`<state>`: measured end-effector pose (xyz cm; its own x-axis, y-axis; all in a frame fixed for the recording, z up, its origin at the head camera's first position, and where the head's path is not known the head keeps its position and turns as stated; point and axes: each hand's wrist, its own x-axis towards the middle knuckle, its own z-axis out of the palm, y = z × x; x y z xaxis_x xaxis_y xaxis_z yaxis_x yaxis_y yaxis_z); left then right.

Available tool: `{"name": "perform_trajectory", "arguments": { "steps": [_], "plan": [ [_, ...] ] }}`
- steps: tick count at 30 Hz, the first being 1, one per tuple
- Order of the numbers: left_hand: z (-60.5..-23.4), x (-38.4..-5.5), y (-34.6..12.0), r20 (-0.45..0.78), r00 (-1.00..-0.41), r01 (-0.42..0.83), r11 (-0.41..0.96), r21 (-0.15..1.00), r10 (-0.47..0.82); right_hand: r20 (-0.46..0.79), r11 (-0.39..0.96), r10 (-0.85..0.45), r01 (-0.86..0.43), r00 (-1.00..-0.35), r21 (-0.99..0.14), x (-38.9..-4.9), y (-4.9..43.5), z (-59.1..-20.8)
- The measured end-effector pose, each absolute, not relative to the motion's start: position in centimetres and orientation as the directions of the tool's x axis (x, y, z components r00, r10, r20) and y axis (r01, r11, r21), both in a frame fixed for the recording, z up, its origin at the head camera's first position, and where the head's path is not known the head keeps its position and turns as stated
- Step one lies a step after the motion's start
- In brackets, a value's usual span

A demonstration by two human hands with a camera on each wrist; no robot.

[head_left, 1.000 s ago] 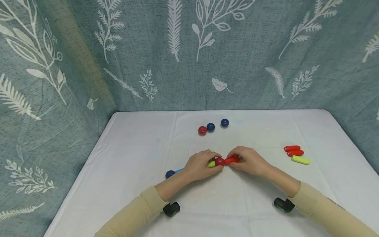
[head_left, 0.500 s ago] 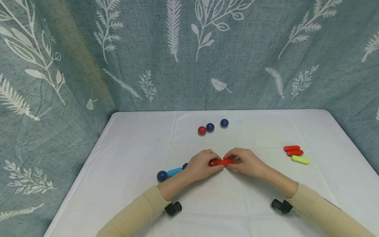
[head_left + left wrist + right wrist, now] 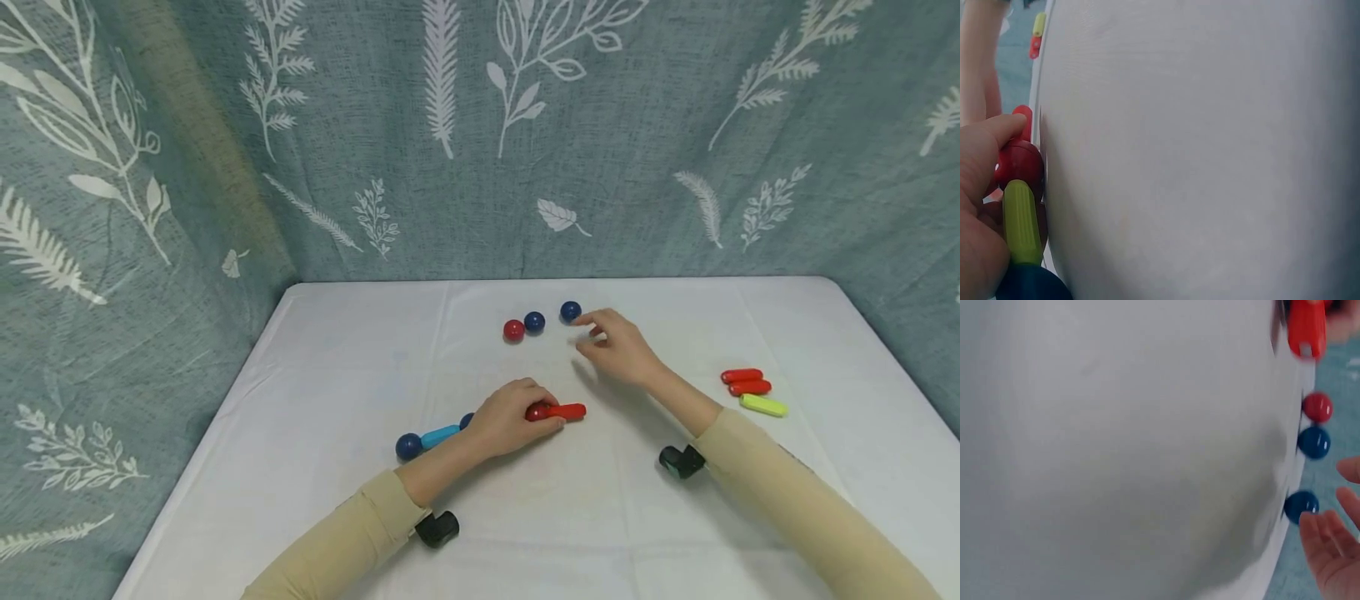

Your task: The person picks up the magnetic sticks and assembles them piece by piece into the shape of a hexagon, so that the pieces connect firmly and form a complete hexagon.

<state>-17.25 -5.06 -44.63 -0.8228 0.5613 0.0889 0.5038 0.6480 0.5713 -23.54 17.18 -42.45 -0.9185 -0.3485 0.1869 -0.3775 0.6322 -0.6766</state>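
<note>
My left hand pinches a red ball in a chain of balls and rods lying on the table. From that ball a red rod points right. On its other side a yellow-green ribbed rod leads to a dark blue ball. Further left come a light blue rod and another dark blue ball. My right hand holds nothing, thumb and fingers spread, its fingertips at a loose blue ball near the back. Whether they touch it I cannot tell.
A loose red ball and another blue ball sit side by side left of my right hand. On the right lie two red rods and a yellow-green rod. A patterned curtain hangs behind the white-covered table.
My right hand has let go of the red rod and moved back toward the loose blue balls. My left hand still holds the red ball; the chain's left end has shifted slightly left.
</note>
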Motion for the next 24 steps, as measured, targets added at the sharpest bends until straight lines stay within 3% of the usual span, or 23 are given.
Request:
{"name": "perform_trajectory", "arguments": {
  "steps": [12,24],
  "plan": [
    [-44.6,-17.1,-5.1,0.079,-0.816,0.505,0.639,0.581,0.573,0.097,0.699,-0.352,-0.330,-0.931,-0.634,-28.2,16.2,-43.0],
    [-44.8,-17.3,-5.4,0.099,-0.815,0.508,0.623,0.594,0.570,0.112,0.660,-0.413,-0.382,-0.904,-0.647,-26.2,17.4,-43.2]
  ]
}}
